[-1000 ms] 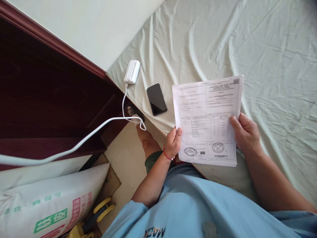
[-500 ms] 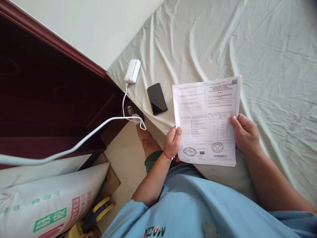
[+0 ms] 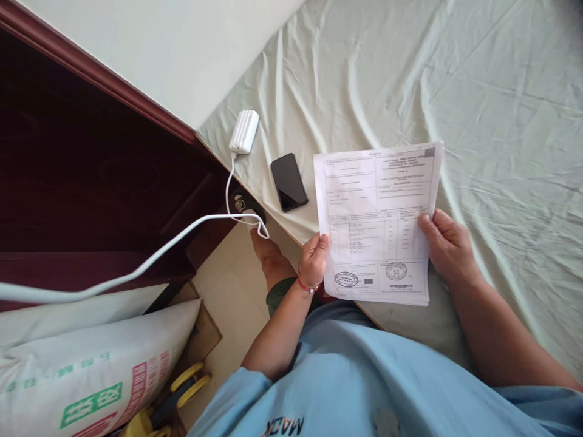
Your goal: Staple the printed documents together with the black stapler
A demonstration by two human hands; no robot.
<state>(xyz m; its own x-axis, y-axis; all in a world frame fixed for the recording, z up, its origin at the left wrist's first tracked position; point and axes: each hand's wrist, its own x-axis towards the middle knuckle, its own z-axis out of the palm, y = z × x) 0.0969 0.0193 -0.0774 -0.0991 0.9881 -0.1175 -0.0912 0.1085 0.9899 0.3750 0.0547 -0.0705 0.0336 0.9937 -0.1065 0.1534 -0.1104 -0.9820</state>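
White stamped forms (image 3: 376, 224) gripped at both edges by my left hand (image 3: 313, 262) and right hand (image 3: 447, 246), lifted above the bed (image 3: 501, 121); none laid down.

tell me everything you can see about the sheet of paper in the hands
The paper is a white printed form with ruled boxes, a table and two round stamps near its bottom edge; the text is too small to read. More sheets show beneath its lower edge. Left hand and right hand grip its sides, holding it over the pale green bedsheet.

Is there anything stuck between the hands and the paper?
No. The left hand and the right hand both grip the papers directly at the side edges; nothing visible sits between.
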